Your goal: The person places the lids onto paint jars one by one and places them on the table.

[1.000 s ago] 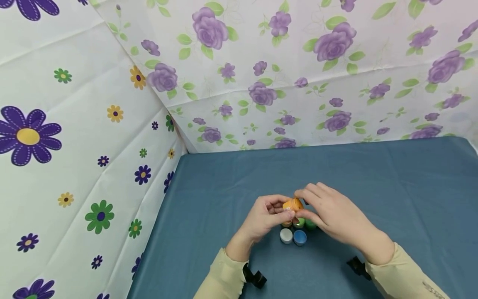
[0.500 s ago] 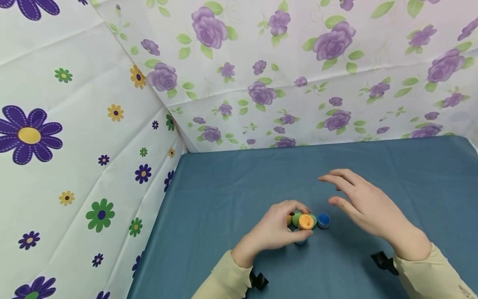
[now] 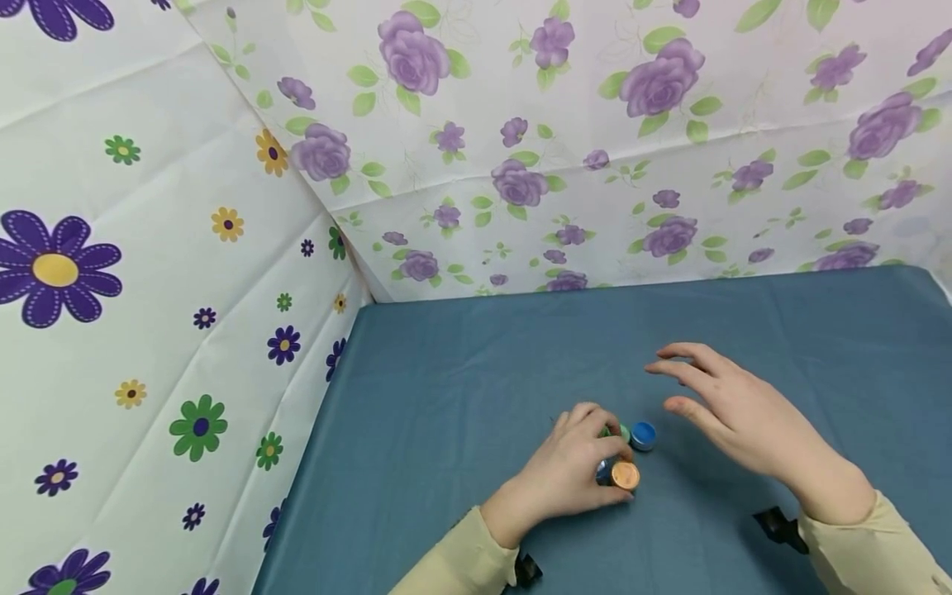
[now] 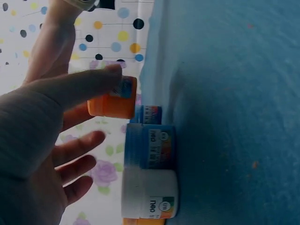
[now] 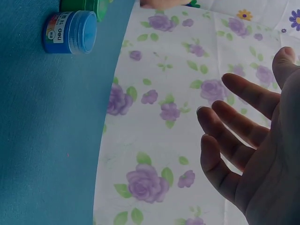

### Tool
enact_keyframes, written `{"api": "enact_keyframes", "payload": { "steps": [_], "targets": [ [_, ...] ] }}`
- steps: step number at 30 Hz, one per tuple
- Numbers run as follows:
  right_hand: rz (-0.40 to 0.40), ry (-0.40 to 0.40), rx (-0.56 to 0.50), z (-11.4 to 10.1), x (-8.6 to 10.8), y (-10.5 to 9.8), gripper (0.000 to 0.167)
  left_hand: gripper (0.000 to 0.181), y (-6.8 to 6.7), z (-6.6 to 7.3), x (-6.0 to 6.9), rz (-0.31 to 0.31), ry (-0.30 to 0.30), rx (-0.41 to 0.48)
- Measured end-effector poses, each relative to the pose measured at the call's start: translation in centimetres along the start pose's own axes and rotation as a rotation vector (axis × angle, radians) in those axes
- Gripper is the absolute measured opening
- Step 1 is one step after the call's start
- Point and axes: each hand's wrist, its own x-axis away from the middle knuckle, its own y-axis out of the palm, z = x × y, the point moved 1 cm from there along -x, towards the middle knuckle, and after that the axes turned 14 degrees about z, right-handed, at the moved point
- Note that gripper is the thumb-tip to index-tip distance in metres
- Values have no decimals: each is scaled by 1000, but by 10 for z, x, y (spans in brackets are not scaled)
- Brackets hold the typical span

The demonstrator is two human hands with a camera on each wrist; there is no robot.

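My left hand [image 3: 568, 467] pinches a small orange paint jar [image 3: 625, 475] between thumb and finger, just in front of a group of paint jars. In the left wrist view the orange jar [image 4: 115, 104] is tilted sideways and held above the table, beside a blue jar [image 4: 136, 146] and a white jar [image 4: 135, 193]. My right hand [image 3: 759, 421] hovers to the right, fingers spread and holding nothing. A dark blue jar [image 3: 643, 435] is the nearest thing to it. The left hand hides most of the group in the head view.
Beside the dark blue jar stands a green jar [image 5: 96, 7], partly cut off in the right wrist view. A blue cloth [image 3: 461, 372] covers the table. Flowered sheets [image 3: 461, 223] hang behind it and on the left.
Both hands were at the orange jar at first. The right hand has let go and moved right. My left hand has carried the jar rightward and nearer to me, lowering it beside the group.
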Motion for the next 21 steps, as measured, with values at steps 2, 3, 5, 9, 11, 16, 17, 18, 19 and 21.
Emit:
{"api": "enact_keyframes", "payload": {
  "steps": [2,3,5,9,11,16,17,18,19,21],
  "targets": [
    [-3,6,0,0,0,1,38,38,2,0,0,-12,-5,-39],
    [-4,9,0,0,0,1,38,38,2,0,0,-21,-8,-57],
    [-10,17,-1,0,0,2,37,37,5,0,1,-40,-15,-89],
    [-22,32,-6,1,1,3,36,38,9,0,1,-56,-13,-132],
    [-29,42,-10,1,2,4,36,38,12,0,2,-53,-13,-144],
    [-42,57,-16,3,4,6,35,41,14,0,2,-42,-24,-160],
    [-44,61,-17,4,5,6,35,43,14,-1,2,-42,-27,-155],
    [-45,68,-15,6,5,6,35,46,13,-1,2,-41,-32,-143],
    [-42,84,-9,9,6,7,36,49,11,-2,2,-38,-40,-121],
    [-25,128,22,20,7,10,41,54,4,-9,2,-16,-71,-80]
  ]
}}
